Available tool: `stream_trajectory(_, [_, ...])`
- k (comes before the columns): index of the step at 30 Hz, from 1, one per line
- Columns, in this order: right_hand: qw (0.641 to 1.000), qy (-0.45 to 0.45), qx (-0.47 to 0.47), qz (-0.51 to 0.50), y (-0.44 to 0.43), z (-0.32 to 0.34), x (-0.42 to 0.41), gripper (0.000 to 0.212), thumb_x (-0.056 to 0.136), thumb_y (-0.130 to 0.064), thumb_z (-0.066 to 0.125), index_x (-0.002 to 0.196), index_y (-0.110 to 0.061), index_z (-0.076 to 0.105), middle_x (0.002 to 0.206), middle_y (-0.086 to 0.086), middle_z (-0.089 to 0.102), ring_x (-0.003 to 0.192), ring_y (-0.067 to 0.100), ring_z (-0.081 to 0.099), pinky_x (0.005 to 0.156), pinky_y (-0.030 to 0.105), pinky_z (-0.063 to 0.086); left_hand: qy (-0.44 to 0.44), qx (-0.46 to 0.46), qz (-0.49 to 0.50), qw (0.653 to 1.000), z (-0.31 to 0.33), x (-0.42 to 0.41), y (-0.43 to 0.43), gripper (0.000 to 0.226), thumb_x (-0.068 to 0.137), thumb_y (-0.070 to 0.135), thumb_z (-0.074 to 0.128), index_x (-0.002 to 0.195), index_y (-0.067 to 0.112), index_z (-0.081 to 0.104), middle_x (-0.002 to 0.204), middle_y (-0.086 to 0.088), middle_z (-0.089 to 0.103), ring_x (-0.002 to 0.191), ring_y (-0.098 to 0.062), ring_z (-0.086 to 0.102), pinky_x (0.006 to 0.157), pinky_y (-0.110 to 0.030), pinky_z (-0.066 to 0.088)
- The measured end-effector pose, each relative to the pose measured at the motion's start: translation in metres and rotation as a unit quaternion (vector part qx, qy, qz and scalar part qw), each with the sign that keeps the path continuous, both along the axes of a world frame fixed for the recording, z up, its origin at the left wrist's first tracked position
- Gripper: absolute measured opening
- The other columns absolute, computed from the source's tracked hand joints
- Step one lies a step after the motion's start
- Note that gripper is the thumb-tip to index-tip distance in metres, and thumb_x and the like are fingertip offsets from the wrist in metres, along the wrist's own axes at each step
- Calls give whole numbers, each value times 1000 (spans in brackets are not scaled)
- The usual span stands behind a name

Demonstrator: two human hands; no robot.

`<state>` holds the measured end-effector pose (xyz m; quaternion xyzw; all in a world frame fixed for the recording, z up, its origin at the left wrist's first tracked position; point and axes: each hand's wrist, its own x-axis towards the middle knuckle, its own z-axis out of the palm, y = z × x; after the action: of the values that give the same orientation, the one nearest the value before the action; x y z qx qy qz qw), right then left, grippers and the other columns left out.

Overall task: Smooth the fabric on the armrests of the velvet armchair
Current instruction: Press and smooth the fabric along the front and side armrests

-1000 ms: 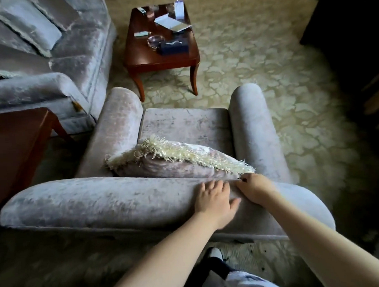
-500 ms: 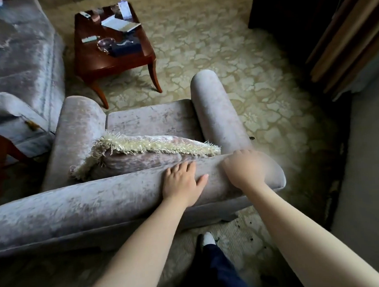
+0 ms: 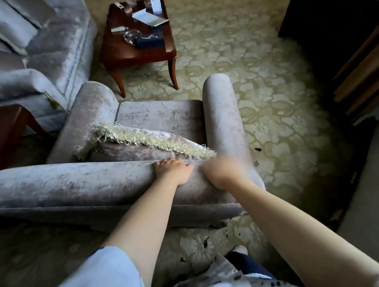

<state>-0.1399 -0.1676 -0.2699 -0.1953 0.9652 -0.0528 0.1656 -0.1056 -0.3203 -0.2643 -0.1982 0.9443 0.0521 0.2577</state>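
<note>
The velvet armchair [image 3: 77, 187] stands on a patterned carpet [image 3: 269, 92] and is seen from behind and above, so its wide backrest crosses the lower middle of the view. Both its armrests run away from the camera: one on the person's left [image 3: 89, 113] and one on the person's right [image 3: 224, 120], with the seat [image 3: 161, 116] between them. A cushion [image 3: 128, 149] with a pale fringe leans against the inner side of the backrest.

The left hand [image 3: 174, 171] lies flat on the top of the backrest. It is released, palm down on the velvet, and its straight fingers reach to the front edge, just beside the fringe of the cushion. It grasps nothing.

The right hand [image 3: 222, 172] is close beside the left one, at the corner where the backrest meets the armrest on the person's right. It is strongly blurred, so I cannot tell if its fingers are stretched or curled, or if they touch the fabric.

Beyond the armchair stands a dark wooden side table [image 3: 136, 52] with white papers [image 3: 148, 18], a glass dish [image 3: 132, 35] and a dark box [image 3: 149, 41] on it. A grey velvet sofa [image 3: 49, 47] fills the upper left corner
</note>
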Motion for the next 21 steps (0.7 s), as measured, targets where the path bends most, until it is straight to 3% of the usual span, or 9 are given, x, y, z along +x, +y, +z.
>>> stream_trajectory(3, [999,-41,-6,31,6,2,-10,58,97,-51,21,127,-13,53,132,14,54,122,32,49,100,46,33,-57,-19,43,997,5,-19,18,68,93,57,16,149,19,25,159,-12,12,142,-40,17,109,-67,5])
stream_trajectory(5, [997,-53,-14,46,9,4,-16,56,97,-49,21,127,-12,53,133,15,53,122,33,49,101,46,34,-74,-21,66,995,6,-26,25,68,93,58,13,151,22,18,160,-11,6,142,-44,10,105,-71,-1])
stream_trajectory(12, [993,-82,-41,74,12,2,-34,53,96,-45,26,115,-11,61,125,17,58,115,35,54,96,42,41,-101,-45,110,988,-1,-40,32,72,91,63,14,151,24,15,159,-12,9,142,-45,10,105,-71,-4])
stream_trajectory(17, [989,-126,-32,75,11,-9,-44,52,95,-45,25,114,-14,63,127,17,58,118,34,54,96,41,41,-91,-4,63,994,-13,-54,33,70,90,63,18,149,26,24,160,-2,12,145,-30,11,107,-69,4])
stream_trajectory(21, [977,-190,-19,94,4,-16,-57,52,96,-47,20,124,-22,56,134,15,54,124,31,49,104,44,38,-113,28,55,992,-24,-70,25,77,84,71,21,148,29,27,159,-6,14,145,-33,11,108,-68,6])
